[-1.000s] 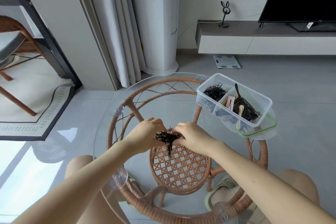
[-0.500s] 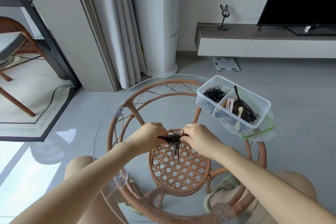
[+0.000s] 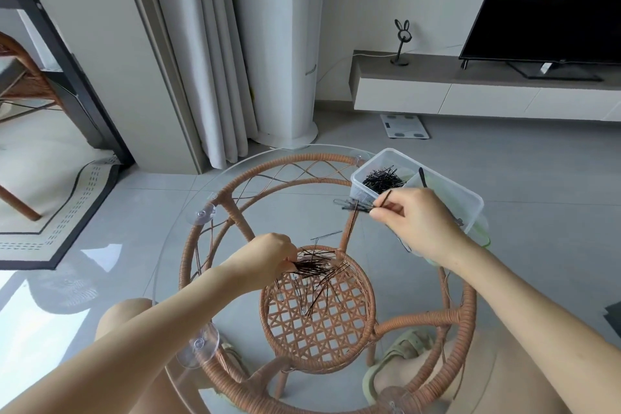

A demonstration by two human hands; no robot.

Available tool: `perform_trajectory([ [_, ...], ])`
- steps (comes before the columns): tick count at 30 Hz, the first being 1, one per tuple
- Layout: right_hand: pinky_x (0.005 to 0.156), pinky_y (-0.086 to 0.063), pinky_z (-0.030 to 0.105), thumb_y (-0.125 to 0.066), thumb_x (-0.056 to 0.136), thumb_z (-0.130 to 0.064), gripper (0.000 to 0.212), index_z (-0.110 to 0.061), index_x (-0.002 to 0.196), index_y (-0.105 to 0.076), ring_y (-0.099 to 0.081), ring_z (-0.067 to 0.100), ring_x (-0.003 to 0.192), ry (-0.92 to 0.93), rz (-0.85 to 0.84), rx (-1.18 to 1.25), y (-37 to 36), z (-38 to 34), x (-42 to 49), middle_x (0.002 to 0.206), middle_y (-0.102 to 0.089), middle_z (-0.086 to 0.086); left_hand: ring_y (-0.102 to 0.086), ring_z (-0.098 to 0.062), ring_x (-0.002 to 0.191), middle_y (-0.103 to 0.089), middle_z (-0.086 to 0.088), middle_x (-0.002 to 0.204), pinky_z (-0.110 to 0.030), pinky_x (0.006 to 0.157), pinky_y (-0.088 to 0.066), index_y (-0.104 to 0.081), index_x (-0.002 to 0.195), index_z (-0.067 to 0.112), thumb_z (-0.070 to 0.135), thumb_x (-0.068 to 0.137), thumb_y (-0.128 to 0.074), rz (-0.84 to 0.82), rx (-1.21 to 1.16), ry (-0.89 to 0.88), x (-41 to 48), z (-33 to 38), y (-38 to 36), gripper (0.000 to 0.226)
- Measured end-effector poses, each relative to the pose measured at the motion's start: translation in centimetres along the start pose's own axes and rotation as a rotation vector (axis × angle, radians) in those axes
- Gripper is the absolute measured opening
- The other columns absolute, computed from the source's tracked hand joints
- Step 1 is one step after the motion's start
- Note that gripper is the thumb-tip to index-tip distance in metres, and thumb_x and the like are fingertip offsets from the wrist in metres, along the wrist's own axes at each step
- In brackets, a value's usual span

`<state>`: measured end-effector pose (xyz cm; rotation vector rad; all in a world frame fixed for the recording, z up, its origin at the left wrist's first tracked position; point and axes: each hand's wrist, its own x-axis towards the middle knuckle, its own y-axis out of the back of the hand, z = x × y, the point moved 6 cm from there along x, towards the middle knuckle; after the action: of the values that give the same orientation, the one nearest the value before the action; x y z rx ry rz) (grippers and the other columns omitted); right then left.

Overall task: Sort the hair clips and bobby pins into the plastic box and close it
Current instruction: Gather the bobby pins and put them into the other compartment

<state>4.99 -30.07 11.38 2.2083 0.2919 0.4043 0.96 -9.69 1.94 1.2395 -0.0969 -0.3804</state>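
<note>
- Your right hand (image 3: 416,222) pinches one thin dark bobby pin (image 3: 385,199) between thumb and forefinger, right at the near side of the plastic box (image 3: 460,198). There are a few more dark bits just left of your fingertips, but they're too blurred to call.
- Your left hand (image 3: 268,259) is curled round a bundle of bobby pins (image 3: 314,268), wiry and dark, fanning out to the right.
- More loose pins (image 3: 319,296) lie scattered on the glass tabletop (image 3: 289,208) just below that bundle.
- The box is clear and rectangular with rounded corners, and it's split into compartments. The left one holds a tangled pile of pins (image 3: 383,178), and a dark hair clip (image 3: 422,177) pokes up past the divider.
- It sits at the far right edge of the round glass, with a green-rimmed lid (image 3: 484,239) showing under it.
- Under the glass there's a wrapped rattan frame (image 3: 467,323) with a round lattice shelf (image 3: 319,333).
</note>
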Motion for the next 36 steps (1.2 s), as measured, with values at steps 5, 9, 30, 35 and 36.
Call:
perform_trajectory([
  [5,0.068,-0.053,0.035,-0.067,0.079,-0.013,0.019,0.004,0.070,-0.069,-0.065,0.030,0.069,-0.259,0.201,-0.031,2.9,3.1,3.1,0.070,-0.071,0.018,-0.058,-0.019,0.092,-0.063,-0.003,0.102,-0.029,0.081,-0.048,-0.067,0.105,0.014,0.023,0.092,-0.052,-0.001,0.010,0.007,0.2,0.0,-0.2,0.022],
  [9,0.060,-0.053,0.029,-0.058,0.076,-0.004,0.020,0.011,0.063,-0.062,-0.063,0.029,0.058,-0.542,0.193,-0.106,2.7,5.7,5.7,0.050,-0.061,0.019,-0.058,-0.018,0.091,-0.063,-0.004,0.101,-0.029,0.081,-0.048,-0.067,0.103,0.011,0.024,0.094,-0.046,0.000,0.028,0.023,0.2,-0.2,0.1,0.026],
  [30,0.079,-0.056,0.049,-0.052,0.087,-0.010,0.028,0.015,0.091,-0.063,-0.070,0.038,0.078,-0.571,0.004,0.133,3.5,6.0,8.8,0.082,-0.070,0.029,-0.033,-0.011,0.038,-0.039,0.000,0.045,-0.026,0.048,-0.032,-0.057,0.060,0.007,0.012,0.084,-0.057,0.261,-0.258,0.099,8.0,5.2,9.5,0.025],
  [35,0.060,-0.059,0.034,-0.052,0.092,-0.014,0.027,-0.014,0.066,-0.060,-0.070,0.025,0.059,-0.469,0.099,0.290,6.1,5.8,6.9,0.065,-0.067,0.011,-0.041,-0.025,0.054,-0.046,-0.010,0.058,-0.026,0.052,-0.034,-0.051,0.056,0.006,0.010,0.083,-0.057,0.245,-0.174,0.148,14.1,8.7,9.3,0.028],
  [36,0.061,-0.059,0.033,-0.053,0.092,-0.015,0.027,-0.018,0.065,-0.059,-0.071,0.024,0.059,-0.451,0.094,0.282,6.4,5.8,6.5,0.067,-0.068,0.011,-0.044,-0.026,0.058,-0.048,-0.011,0.062,-0.029,0.055,-0.036,-0.048,0.056,0.005,0.011,0.083,-0.057,0.229,-0.146,0.172,15.1,9.1,8.8,0.030],
])
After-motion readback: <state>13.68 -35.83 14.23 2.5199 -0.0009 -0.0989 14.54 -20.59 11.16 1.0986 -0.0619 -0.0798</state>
